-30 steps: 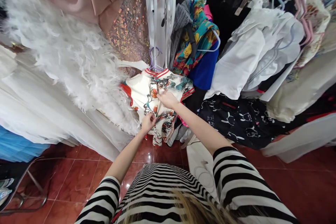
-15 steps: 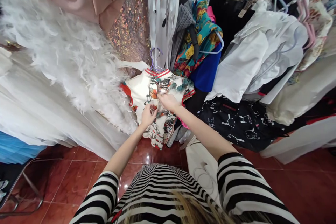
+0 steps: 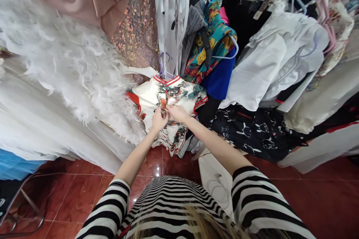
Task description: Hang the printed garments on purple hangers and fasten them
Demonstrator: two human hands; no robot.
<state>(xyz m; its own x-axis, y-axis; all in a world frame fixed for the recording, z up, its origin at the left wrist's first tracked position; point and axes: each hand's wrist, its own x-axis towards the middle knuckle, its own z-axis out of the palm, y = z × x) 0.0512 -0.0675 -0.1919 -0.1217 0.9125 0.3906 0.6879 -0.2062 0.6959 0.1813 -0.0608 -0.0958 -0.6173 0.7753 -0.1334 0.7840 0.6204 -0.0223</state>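
In front of me a white short-sleeved shirt (image 3: 148,95) with a floral print and red-striped trim hangs on a purple hanger (image 3: 165,65). My left hand (image 3: 159,119) pinches one front edge of the shirt around mid-chest. Close beside it, my right hand (image 3: 176,114) has its fingers closed on the other front edge. The two sets of fingertips nearly meet at the front opening. Any button between them is too small to make out.
White feathery fabric (image 3: 64,44) and a sequined cloth (image 3: 137,22) hang to the left. On the right hang a flowered garment (image 3: 215,33), white shirts (image 3: 260,56) and a black printed cloth (image 3: 252,130). A metal-framed chair (image 3: 30,201) stands lower left on the red tiled floor (image 3: 75,190).
My right hand has come down along the shirt front to meet my left hand. Both hands still grip the shirt, which has shifted slightly.
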